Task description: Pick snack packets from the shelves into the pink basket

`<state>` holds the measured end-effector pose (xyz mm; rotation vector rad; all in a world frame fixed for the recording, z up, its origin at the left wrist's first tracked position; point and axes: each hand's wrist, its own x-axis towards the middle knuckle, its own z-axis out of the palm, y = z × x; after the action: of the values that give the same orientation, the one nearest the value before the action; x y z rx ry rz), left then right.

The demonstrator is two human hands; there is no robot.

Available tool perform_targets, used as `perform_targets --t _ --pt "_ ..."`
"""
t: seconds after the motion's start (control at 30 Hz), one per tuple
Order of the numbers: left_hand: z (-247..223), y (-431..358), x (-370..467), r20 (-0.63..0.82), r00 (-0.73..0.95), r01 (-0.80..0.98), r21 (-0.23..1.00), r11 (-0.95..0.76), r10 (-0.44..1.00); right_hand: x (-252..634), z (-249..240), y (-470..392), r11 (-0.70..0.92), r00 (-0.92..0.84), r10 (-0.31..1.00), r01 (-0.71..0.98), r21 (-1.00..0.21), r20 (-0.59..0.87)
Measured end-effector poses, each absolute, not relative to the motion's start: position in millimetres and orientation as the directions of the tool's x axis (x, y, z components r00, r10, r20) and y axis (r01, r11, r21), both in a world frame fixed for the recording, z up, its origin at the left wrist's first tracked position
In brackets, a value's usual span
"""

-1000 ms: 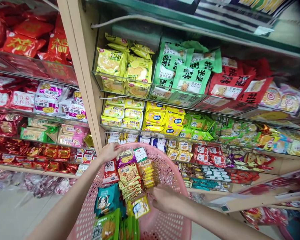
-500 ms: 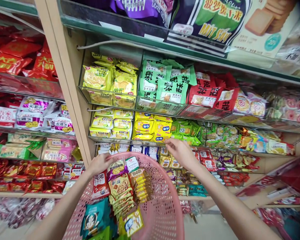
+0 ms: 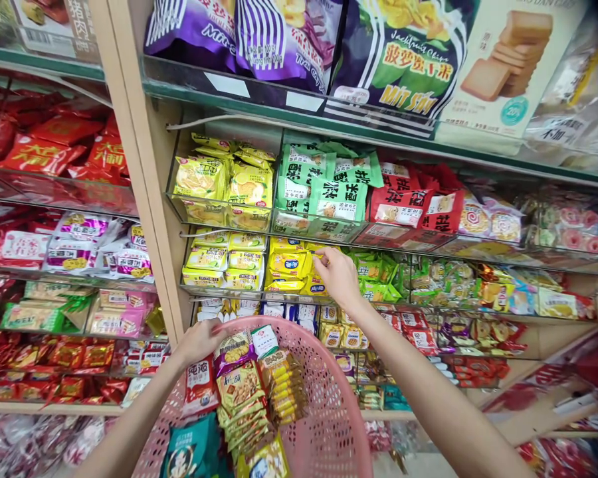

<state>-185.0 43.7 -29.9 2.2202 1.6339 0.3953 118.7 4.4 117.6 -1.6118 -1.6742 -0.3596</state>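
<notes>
A pink perforated basket [image 3: 336,392] is held at its rim by my left hand [image 3: 199,342], whose fingers wrap round the edge. Inside lie a red packet [image 3: 200,385], a purple packet [image 3: 234,352], gold packets [image 3: 242,392], a stack of yellow-brown packets [image 3: 282,385] and a teal bag [image 3: 192,451]. My right hand [image 3: 337,275] reaches over the front edge of a shelf bin of yellow packets [image 3: 289,265]. Its fingertips are at the packets on the right of that bin, bent close together; whether they grip one cannot be made out.
Above are bins of yellow-green [image 3: 199,176], green [image 3: 323,186] and red packets [image 3: 403,199], behind clear fronts under a glass shelf edge [image 3: 279,99]. A wooden upright [image 3: 139,153] stands left of them. Green packets [image 3: 379,272] lie right of my right hand.
My right hand has moved up from the lower bin edge to the yellow packets. The view has tilted up, showing more of the top shelf. My left hand still holds the basket rim.
</notes>
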Motion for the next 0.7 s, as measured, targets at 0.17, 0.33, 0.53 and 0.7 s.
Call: perform_targets --t 0.17,0.33,0.53,0.7 --pt "-26 43 -187 0.017 0.294 0.856 0.441 -0.271 0.956 110 117 19 0.114 0.115 0.730 0.952 -0.285 0.674" --pt "-29 46 -191 0.022 0.295 0.851 0.449 -0.273 0.955 99 116 19 0.128 0.074 0.711 0.964 -0.232 0.699" --pt "-26 43 -190 0.011 0.292 0.843 0.469 -0.263 0.956 54 111 12 0.374 0.193 0.783 0.614 -0.695 0.592" --pt "-25 41 -190 0.022 0.287 0.832 0.490 -0.260 0.958 13 114 22 0.147 0.366 0.928 -0.191 -0.970 0.068"
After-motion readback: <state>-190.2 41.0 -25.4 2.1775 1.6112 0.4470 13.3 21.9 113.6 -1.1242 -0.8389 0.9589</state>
